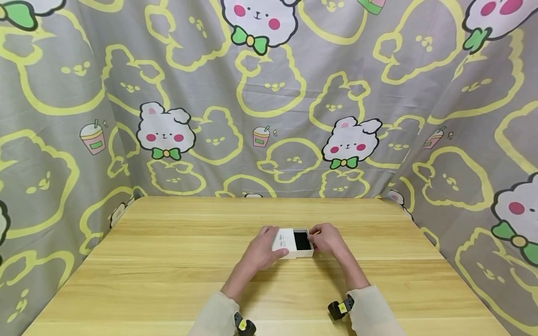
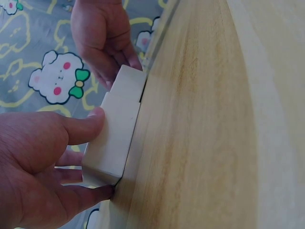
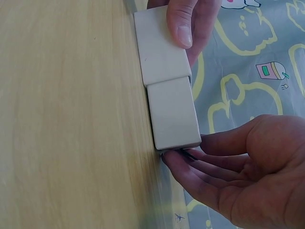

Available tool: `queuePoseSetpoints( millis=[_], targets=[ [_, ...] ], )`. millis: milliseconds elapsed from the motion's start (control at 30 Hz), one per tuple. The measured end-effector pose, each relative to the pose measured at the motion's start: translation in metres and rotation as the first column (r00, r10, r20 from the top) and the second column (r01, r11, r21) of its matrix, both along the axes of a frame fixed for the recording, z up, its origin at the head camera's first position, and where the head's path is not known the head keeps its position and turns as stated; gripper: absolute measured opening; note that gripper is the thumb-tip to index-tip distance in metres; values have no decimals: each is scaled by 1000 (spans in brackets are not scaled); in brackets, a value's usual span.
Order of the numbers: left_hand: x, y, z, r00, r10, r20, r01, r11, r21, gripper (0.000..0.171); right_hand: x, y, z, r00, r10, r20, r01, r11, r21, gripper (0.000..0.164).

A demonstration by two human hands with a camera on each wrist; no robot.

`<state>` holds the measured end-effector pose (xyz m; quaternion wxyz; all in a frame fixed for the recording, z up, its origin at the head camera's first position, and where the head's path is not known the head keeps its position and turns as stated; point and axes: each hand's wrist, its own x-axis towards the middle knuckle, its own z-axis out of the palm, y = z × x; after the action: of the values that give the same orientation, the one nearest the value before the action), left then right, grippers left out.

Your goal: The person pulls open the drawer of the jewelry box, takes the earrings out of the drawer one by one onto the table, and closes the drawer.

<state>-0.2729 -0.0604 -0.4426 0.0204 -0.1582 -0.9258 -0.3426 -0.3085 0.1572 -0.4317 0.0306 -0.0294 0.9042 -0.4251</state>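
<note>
A small white drawer box lies on the wooden table in front of me, its printed sleeve [image 1: 286, 239] on the left and its inner tray [image 1: 306, 254] slid partway out to the right. Black padding [image 1: 301, 241] shows inside the tray. My left hand [image 1: 261, 249] grips the sleeve, thumb on the near side and fingers round the far side and end. At the tray's outer end, my right hand [image 1: 329, 238] pinches with thumb and fingers. A thin dark strip [image 3: 189, 154], perhaps a pull tab, shows by those fingers in the right wrist view.
The wooden table [image 1: 176, 261] runs back to a grey curtain [image 1: 260, 126] with cartoon prints, which also hangs along both sides. Small black devices [image 1: 341, 308] are strapped at both wrists, over the pale sleeves.
</note>
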Motion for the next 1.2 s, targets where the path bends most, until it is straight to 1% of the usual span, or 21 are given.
queuePoseSetpoints(
  millis=[233, 900, 1200],
  targets=[
    [-1, 0, 0, 1000, 4, 3, -4, 1000, -4, 74, 1, 0, 0, 1000, -2, -7, 2, 1000, 6, 19],
    [-1, 1, 1, 1000, -2, 5, 2, 1000, -5, 74, 2, 0, 1, 1000, -6, -28, 7, 1000, 18, 18],
    [-1, 1, -1, 1000, 1, 10, -1, 1000, -2, 74, 2, -2, 3, 999, -5, -35, 7, 999, 50, 16]
  ],
)
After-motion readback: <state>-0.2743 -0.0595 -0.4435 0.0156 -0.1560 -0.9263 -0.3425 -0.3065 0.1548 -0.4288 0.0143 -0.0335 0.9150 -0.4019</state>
